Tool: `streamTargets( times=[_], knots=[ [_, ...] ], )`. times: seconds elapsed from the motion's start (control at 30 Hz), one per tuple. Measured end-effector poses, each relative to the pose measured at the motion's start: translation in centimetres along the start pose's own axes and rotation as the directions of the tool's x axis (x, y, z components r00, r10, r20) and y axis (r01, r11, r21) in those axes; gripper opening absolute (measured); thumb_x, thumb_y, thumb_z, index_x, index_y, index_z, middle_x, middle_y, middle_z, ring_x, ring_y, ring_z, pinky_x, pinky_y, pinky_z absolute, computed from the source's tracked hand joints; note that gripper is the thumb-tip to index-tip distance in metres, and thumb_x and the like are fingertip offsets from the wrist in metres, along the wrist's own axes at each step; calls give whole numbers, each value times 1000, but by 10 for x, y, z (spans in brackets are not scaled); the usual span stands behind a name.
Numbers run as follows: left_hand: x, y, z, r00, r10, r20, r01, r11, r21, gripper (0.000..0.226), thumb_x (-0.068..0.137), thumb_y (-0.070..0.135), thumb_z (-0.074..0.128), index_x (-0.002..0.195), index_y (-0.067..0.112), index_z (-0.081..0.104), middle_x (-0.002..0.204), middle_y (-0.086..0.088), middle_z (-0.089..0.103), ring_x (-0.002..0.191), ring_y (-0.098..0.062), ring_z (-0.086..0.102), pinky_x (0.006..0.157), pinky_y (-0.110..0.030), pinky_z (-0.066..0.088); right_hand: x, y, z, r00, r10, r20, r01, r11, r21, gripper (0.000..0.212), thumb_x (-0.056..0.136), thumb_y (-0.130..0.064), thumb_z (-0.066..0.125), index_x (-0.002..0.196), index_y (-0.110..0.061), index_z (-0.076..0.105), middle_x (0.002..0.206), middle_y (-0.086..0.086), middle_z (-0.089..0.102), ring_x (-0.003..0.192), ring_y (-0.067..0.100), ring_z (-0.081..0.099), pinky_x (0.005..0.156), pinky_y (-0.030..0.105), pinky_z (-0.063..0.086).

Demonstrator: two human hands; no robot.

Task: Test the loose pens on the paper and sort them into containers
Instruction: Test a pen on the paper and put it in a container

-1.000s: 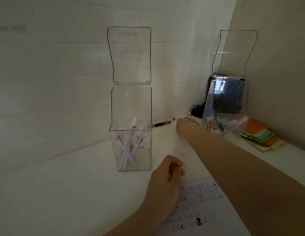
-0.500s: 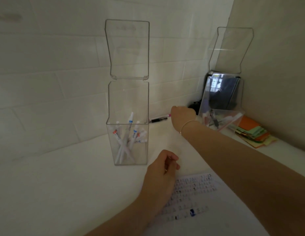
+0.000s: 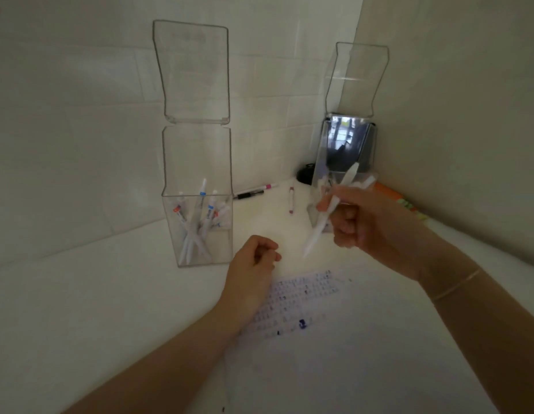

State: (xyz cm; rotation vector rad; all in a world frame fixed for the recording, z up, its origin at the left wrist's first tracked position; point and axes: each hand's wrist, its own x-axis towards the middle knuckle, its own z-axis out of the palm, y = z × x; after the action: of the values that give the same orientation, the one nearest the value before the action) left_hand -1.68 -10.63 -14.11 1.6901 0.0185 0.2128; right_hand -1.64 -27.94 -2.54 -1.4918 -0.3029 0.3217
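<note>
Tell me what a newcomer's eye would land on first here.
The right hand at centre right, holding a white pen tip-down above the test paper. Next, the tall clear container at centre left, lid open, with pens standing inside. The left hand rests curled on the paper's edge.

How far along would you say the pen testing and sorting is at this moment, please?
Partly done. Several pens already stand in the left container, and the paper carries test marks. In hand: the right hand holds a white pen above the paper, while the left hand rests at its edge. Left: a black pen and a pink-tipped pen lie loose.
</note>
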Motion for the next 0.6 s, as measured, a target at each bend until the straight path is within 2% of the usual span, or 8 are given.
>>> streamTargets(
  times=[0.07,0.13,0.2,0.23,0.3,0.37,0.43,0.6],
  knots=[
    [-3,1,0,999,-18,27,18,1000,6,18,92,4,48,84,17,58,82,1,63,79,-9,60,73,-23,46,-8,8,-4,994,-49,-102,54,997,48,34,91,-14,45,64,-14,66,64,7,54,60,15,46,60,26,41],
    [-6,1,0,995,18,103,-32,990,135,14,92,10,51,87,22,58,89,3,62,81,-11,59,77,-28,47,-12,13,-5,986,-57,-154,79,987,143,28,87,-5,42,68,-7,62,70,7,64,70,19,59,70,30,49],
    [-11,3,1,973,58,222,-132,933,334,11,91,18,53,94,27,59,97,10,57,76,-6,54,78,-26,46,-14,17,-6,988,-57,-144,98,951,294,20,74,-2,44,65,-5,62,66,9,61,60,19,59,59,27,52],
    [-13,3,1,961,80,265,-186,896,403,10,90,20,54,95,27,59,99,12,54,74,-3,52,76,-23,45,-14,17,-5,987,-57,-147,105,933,345,16,69,-4,45,64,-6,60,60,9,56,50,17,52,50,24,47],
    [-16,4,3,938,122,325,-274,836,476,8,89,22,57,92,29,61,99,10,51,74,-2,51,73,-14,41,-15,17,-5,987,-42,-154,99,920,379,13,72,-18,46,65,-9,51,50,3,41,40,12,33,40,19,29],
    [-18,3,4,916,162,368,-347,779,522,7,86,24,61,89,30,64,97,8,51,76,-5,52,69,-6,35,-14,17,-7,989,20,-146,44,906,420,37,84,-41,45,60,-13,40,47,-1,29,39,11,22,41,21,17],
    [-18,1,5,902,190,388,-387,754,531,6,84,24,65,86,29,66,95,6,53,76,-7,53,67,-3,34,-12,21,-10,986,75,-146,5,875,483,53,87,-57,40,55,-16,31,44,-2,23,38,11,18,41,22,13],
    [-17,-1,6,892,214,399,-416,736,534,5,82,25,67,84,29,70,95,3,56,74,-6,51,66,-3,33,-4,30,-6,983,117,-145,-22,844,536,52,86,-49,39,46,-17,29,39,-3,20,33,11,15,42,19,8]
  ],
)
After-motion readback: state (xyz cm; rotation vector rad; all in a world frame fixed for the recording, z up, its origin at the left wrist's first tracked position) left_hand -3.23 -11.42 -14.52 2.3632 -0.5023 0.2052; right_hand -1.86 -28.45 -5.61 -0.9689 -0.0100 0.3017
